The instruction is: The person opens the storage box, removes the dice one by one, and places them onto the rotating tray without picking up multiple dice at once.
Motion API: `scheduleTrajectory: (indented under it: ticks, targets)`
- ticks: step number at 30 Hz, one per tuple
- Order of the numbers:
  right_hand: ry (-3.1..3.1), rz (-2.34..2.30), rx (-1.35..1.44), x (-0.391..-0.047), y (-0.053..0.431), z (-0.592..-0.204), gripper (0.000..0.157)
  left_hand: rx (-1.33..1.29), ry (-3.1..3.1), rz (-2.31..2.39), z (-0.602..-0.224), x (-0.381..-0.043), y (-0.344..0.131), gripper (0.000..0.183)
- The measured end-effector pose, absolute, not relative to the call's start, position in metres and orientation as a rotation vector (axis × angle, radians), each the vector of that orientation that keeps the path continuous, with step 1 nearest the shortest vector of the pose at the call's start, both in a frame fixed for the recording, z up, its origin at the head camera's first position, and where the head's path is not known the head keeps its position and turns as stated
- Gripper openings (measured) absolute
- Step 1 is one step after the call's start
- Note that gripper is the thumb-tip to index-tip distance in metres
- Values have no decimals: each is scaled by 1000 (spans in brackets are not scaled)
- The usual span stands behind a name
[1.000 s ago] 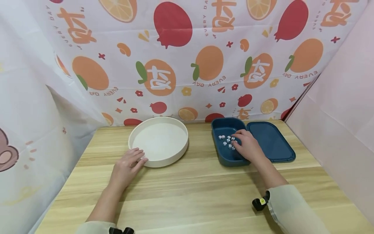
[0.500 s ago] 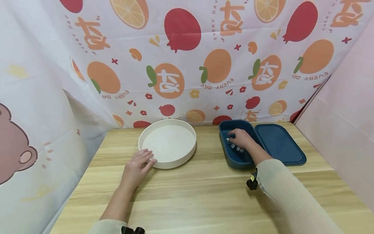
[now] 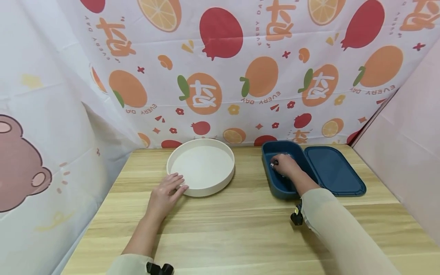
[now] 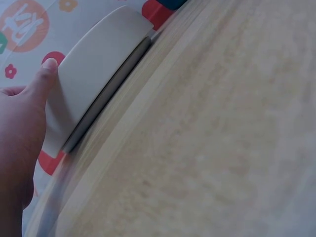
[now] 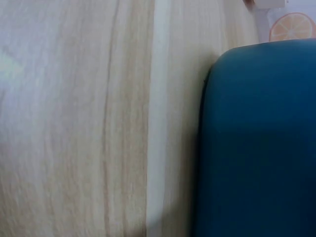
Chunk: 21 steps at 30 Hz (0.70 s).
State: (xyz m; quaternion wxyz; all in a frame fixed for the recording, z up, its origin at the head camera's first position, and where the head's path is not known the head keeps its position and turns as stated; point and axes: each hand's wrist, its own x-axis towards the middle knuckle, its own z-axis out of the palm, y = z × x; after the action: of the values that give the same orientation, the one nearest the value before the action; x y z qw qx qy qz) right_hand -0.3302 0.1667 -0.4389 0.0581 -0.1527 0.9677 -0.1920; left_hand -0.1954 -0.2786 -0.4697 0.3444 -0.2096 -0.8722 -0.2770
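A white round tray (image 3: 203, 166) stands on the left half of the table. My left hand (image 3: 164, 194) holds its near-left rim, fingertips over the edge; in the left wrist view the thumb (image 4: 44, 81) lies against the tray's outer wall (image 4: 96, 64). To the right is a deep blue box (image 3: 277, 187). Inside it, my right hand (image 3: 286, 165) has curled fingers around dice, and a few white dice (image 3: 274, 164) show at the fingertips. Other dice are hidden under the hand. The right wrist view has only the box's outside wall (image 5: 261, 138), without the hand.
The blue lid (image 3: 335, 170) lies flat against the box's right side. A fruit-print curtain (image 3: 227, 76) hangs directly behind the tray and box. Pale cloth hangs at both sides of the wooden table (image 3: 220, 229).
My right hand has moved deeper into the box and closed its fingers over the dice, which were spread in plain sight. My left hand stays at the tray rim. The head view has shifted slightly.
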Motion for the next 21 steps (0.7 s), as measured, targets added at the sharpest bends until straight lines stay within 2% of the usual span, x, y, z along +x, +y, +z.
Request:
scheduleTrajectory:
  ticks: [12,21]
  targets:
    - [2969,-683,-379,-327,170,-434,20,-551,-2262,-647,-466,-196,-275,30]
    - [3083,-840,-452,-321,164,-418,21,-574,-2177,-602,-469,-197,-269,25]
